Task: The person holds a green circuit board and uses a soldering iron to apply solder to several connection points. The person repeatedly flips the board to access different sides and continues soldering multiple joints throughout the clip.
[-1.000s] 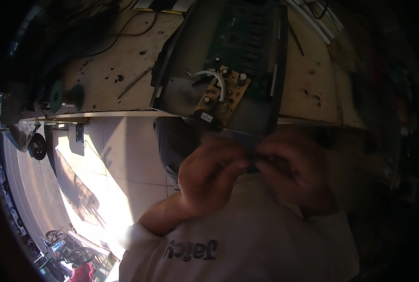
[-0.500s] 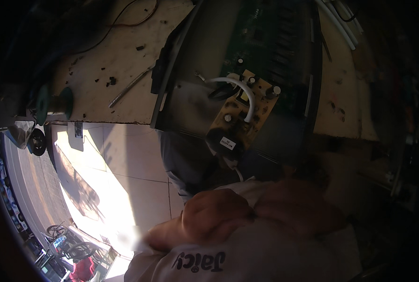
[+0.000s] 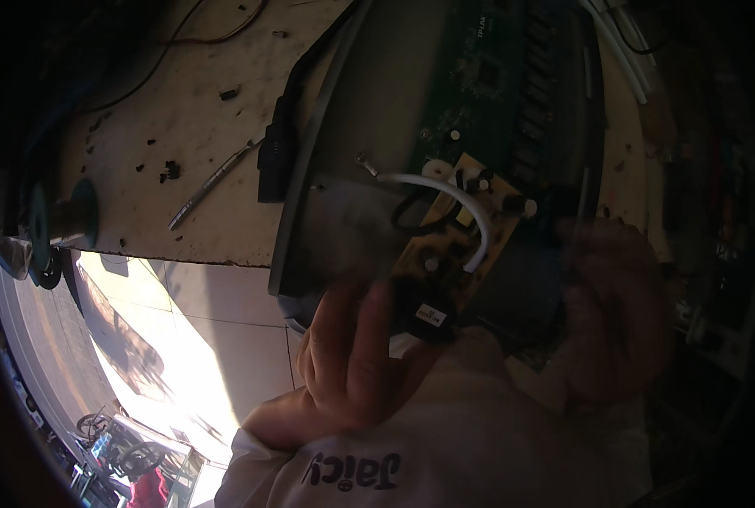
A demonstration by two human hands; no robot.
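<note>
A long dark metal case (image 3: 305,216) lies open on the bench, overhanging the near edge. Inside is a green circuit board (image 3: 483,76) with a tan power supply board (image 3: 449,245) at its near end. A white cable (image 3: 470,207) arches over the tan board, and a black block with a white label (image 3: 415,303) sits at its near end. My left hand (image 3: 352,356) closes around that block, fingers at its left side, thumb beneath. My right hand (image 3: 614,313), dark and blurred, is by the case's right wall; its fingers are unclear.
Left of the case lie a black power cord plug (image 3: 276,157), a silver pen-like tool (image 3: 212,184) and small dark scraps. A spool (image 3: 64,212) stands at the bench's left edge. White tubes (image 3: 619,51) lie at the far right. Sunlit floor shows below left.
Both hands have come up from my lap and parted, the left to the black block, the right to the case's right side. The case now appears nearer and larger; the view has shifted.
</note>
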